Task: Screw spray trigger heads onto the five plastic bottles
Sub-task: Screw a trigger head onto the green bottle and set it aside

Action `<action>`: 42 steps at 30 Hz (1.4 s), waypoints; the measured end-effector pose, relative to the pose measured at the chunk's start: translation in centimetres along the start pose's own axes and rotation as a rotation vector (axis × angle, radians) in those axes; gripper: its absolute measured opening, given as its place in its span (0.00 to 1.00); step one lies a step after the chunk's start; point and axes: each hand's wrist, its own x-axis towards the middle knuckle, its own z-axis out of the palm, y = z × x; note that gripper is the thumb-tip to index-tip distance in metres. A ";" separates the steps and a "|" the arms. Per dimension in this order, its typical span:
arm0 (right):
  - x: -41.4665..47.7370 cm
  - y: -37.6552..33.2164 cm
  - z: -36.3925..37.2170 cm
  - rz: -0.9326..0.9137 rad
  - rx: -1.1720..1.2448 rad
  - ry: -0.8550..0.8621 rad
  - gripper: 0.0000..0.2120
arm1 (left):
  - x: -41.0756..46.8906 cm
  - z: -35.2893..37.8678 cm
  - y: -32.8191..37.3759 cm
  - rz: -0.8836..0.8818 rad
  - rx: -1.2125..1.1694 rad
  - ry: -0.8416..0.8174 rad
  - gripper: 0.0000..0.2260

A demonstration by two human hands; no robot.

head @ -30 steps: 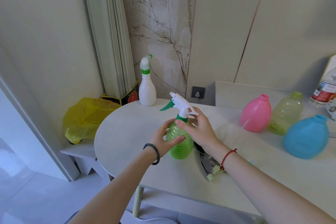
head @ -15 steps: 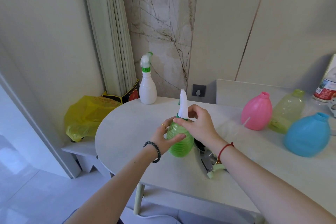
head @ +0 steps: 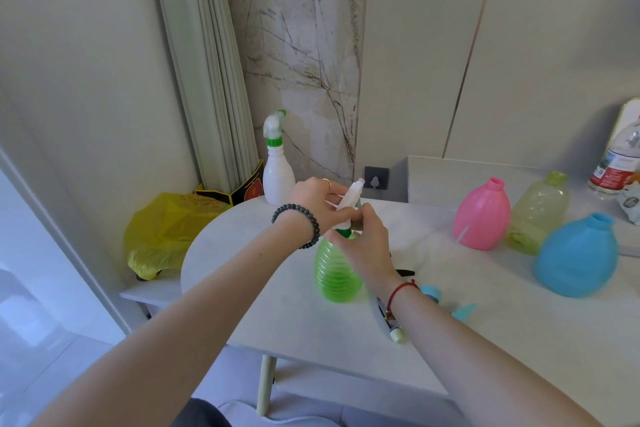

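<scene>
You are moving your left hand [head: 313, 203] up off the green bottle [head: 336, 270] at the frame's centre to pinch the white trigger head [head: 350, 198], while your right hand [head: 363, 246] is gripping its collar, so tightening is continuing, with three bottles waiting capless at right.

- Table [head: 242, 288] front-left bare, free approach.
- Right blocked: pink bottle [head: 482, 218], blue bottle [head: 575, 256].
- White bottle [head: 278, 177] at far edge.

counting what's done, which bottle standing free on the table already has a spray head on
The white bottle at the table's far edge, with a green collar. The pink bottle, yellow-green bottle and blue bottle have open necks.
</scene>
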 end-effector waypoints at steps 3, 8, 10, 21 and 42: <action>-0.1 0.0 -0.3 0.040 0.023 -0.085 0.13 | 0.0 -0.1 -0.1 -0.029 -0.048 0.008 0.12; -0.6 0.3 -1.5 -0.052 0.049 -0.229 0.09 | -0.2 -0.2 -0.5 -0.041 -0.176 -0.042 0.11; -0.4 0.4 -1.2 -0.051 0.066 -0.166 0.10 | -0.4 -0.2 -0.6 -0.037 -0.224 -0.054 0.12; -0.7 1.1 -1.3 0.004 0.066 -0.203 0.06 | -0.7 -0.3 -1.0 -0.072 -0.311 -0.063 0.14; -0.5 1.3 -1.6 0.069 0.136 -0.205 0.08 | -0.4 -0.1 -1.1 -0.045 -0.297 -0.070 0.14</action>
